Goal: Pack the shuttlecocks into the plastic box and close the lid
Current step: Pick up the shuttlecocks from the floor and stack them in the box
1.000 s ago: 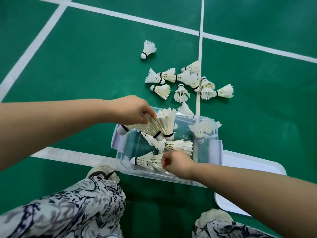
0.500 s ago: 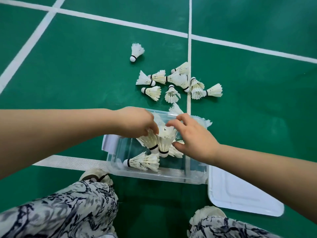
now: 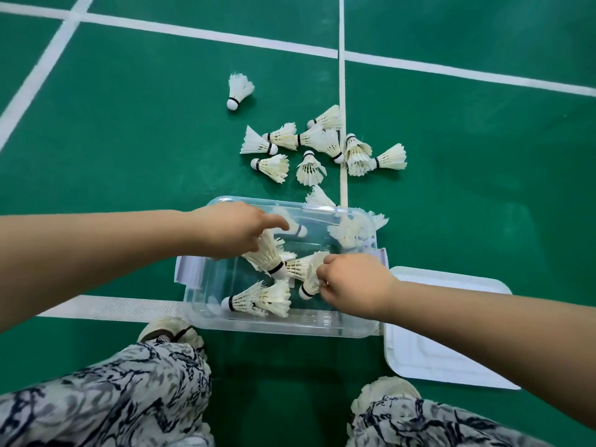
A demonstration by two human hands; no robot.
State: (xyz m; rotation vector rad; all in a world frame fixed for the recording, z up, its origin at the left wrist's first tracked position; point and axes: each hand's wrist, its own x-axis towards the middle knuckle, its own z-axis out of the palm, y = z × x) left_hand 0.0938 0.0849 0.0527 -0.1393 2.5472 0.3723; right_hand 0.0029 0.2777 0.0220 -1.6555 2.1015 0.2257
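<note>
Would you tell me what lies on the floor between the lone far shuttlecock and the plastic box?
In the head view, a cluster of loose shuttlecocks lies between the lone shuttlecock and the plastic box.

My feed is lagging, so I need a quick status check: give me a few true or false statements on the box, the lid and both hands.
1. The lid is on the plastic box. False: it lies on the floor beside it.
2. The right hand grips a shuttlecock inside the box. True.
3. All shuttlecocks are packed. False: a cluster of shuttlecocks lies on the floor.
4. The left hand reaches into the box. True.
</note>
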